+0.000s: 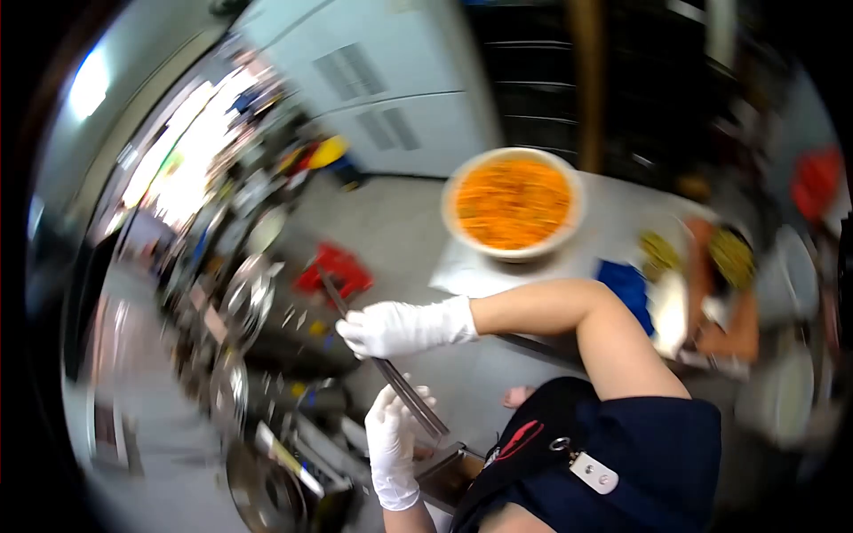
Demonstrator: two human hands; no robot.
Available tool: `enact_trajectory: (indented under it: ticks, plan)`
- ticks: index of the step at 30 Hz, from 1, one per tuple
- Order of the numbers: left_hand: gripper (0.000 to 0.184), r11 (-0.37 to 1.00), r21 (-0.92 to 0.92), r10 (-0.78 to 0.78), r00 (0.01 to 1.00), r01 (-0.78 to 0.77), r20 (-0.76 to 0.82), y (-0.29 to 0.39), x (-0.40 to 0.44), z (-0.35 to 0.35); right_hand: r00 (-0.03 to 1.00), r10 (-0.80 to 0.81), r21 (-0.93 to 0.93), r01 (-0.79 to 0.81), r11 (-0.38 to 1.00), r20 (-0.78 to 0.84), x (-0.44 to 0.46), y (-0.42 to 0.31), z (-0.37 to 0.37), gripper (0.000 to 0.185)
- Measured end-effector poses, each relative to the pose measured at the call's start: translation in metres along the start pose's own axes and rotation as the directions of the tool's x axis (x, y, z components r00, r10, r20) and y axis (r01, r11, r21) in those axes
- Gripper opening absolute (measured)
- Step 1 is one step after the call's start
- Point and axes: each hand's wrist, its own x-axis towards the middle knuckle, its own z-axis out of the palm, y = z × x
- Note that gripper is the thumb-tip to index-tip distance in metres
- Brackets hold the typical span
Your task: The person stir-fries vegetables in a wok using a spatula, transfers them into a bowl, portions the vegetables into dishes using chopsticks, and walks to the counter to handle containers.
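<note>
Pair of long dark sticks [404, 391] slants across the middle of the view, upper end over a red object [342, 271], lower end by the person's left hand. Right hand [391, 330], white-gloved, wraps the sticks partway along, fingers closed on them. Left hand [393, 444], also gloved, sits below with fingers up against or just beside the lower stretch; cannot tell whether it grips. Beneath that end, an open metal container [453, 475], brownish inside, contents unclear. Beyond the right forearm, a white bowl [514, 256] heaped almost to the rim with orange shreds [513, 204], standing on a pale table [609, 213]. Same table: blue item [626, 289], then a yellow-green clump [657, 250], blurred. On the other side, a crowd of metalware: shiny bowl [251, 298] near the red object, round pot [267, 497] lower down, insides too blurred to judge. Writing: red mark [522, 442] on the black apron [555, 409], illegible; pale tag [593, 473] hanging from a ring nearby, its dark spots too small to read.
</note>
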Motion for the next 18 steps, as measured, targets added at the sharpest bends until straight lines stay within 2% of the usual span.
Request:
enact_trajectory:
  ticks: [1, 2, 4, 6, 7, 8, 10, 12, 14, 16, 18]
  plan:
    - [0.059, 1.0, -0.007, -0.027, 0.996, 0.027, 0.088, -0.012, 0.009, 0.009, 0.996, 0.083, -0.172, -0.079, 0.982, 0.021, -0.019, 0.008, -0.039, 0.015]
    - [0.061, 0.999, -0.012, -0.044, 0.985, 0.046, 0.164, -0.025, 0.018, 0.014, 0.962, 0.271, -0.134, -0.265, 0.955, 0.024, -0.04, 0.011, -0.077, 0.012]
    - [0.057, 0.983, 0.045, -0.182, 0.961, 0.176, 0.207, -0.056, 0.029, 0.016, 0.824, 0.532, 0.034, -0.536, 0.844, -0.195, -0.097, 0.004, -0.139, 0.012]
    - [0.053, 0.946, 0.129, -0.319, 0.924, 0.298, 0.209, -0.084, 0.048, 0.019, 0.572, 0.781, 0.132, -0.779, 0.612, -0.25, -0.15, -0.02, -0.212, 0.019]
    - [0.043, 0.926, 0.176, -0.367, 0.907, 0.335, 0.207, -0.092, 0.053, 0.03, 0.282, 0.907, 0.443, -0.801, 0.402, -0.313, -0.167, -0.04, -0.249, 0.022]
    - [0.04, 0.909, 0.228, -0.399, 0.887, 0.349, 0.234, -0.107, 0.061, 0.038, 0.067, 0.939, 0.328, -0.927, 0.184, -0.337, -0.176, -0.065, -0.293, 0.021]
    - [0.036, 0.87, 0.342, -0.457, 0.843, 0.356, 0.284, -0.125, 0.075, 0.07, -0.035, 0.768, 0.278, -0.942, 0.189, -0.64, -0.232, -0.098, -0.354, 0.016]
    - [0.036, 0.854, 0.418, -0.476, 0.79, 0.31, 0.386, -0.145, 0.086, 0.112, -0.094, 0.629, 0.183, -0.98, 0.078, -0.772, -0.282, -0.138, -0.417, 0.013]
    - [0.034, 0.828, 0.493, -0.507, 0.729, 0.266, 0.459, -0.163, 0.1, 0.169, -0.171, 0.604, 0.159, -0.985, -0.073, -0.778, -0.323, -0.172, -0.465, 0.013]
    - [0.035, 0.824, 0.537, -0.508, 0.657, 0.182, 0.557, -0.202, 0.111, 0.224, -0.171, 0.601, 0.096, -0.983, -0.155, -0.78, -0.366, -0.19, -0.495, 0.012]
    - [0.035, 0.838, 0.513, -0.521, 0.549, 0.185, 0.654, -0.237, 0.114, 0.296, -0.245, 0.617, 0.159, -0.969, -0.191, -0.748, -0.392, -0.192, -0.512, 0.01]
